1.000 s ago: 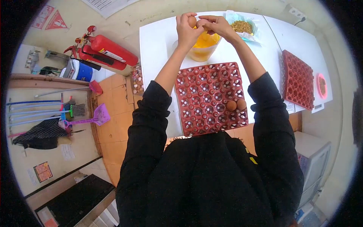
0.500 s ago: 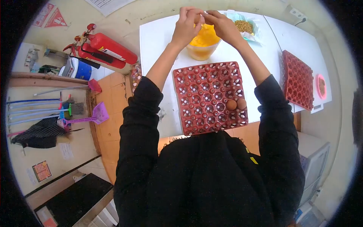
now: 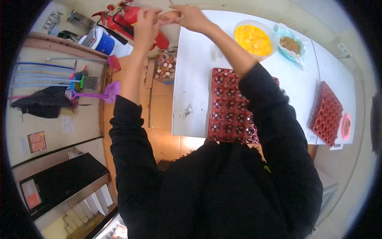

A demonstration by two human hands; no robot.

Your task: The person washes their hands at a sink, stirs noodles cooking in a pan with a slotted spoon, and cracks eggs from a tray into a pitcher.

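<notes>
My left hand [image 3: 146, 28] and my right hand [image 3: 191, 18] are close together beyond the table's left edge. Curled fingers of both hands meet around a brownish eggshell [image 3: 170, 16]; its exact shape is blurred and partly covered. On the table, to the right of my right forearm, stands a clear bowl [image 3: 273, 41] with many yellow yolks [image 3: 253, 39] in it. A dark red egg tray [image 3: 229, 105] lies close to my body, its right part hidden under my right sleeve.
Below my hands a box of eggshells [image 3: 165, 65] stands on the floor beside the table. Red fire extinguishers [image 3: 131, 16] are behind it. A teal dish with brown crumbly stuff [image 3: 289, 44], a second red tray [image 3: 328, 113] and a pink-rimmed container [image 3: 346, 126] are at the right.
Both hands have moved left, from above the bowl to past the table's edge, carrying the eggshell. The view has shifted left, and my right arm now covers part of the near tray.
</notes>
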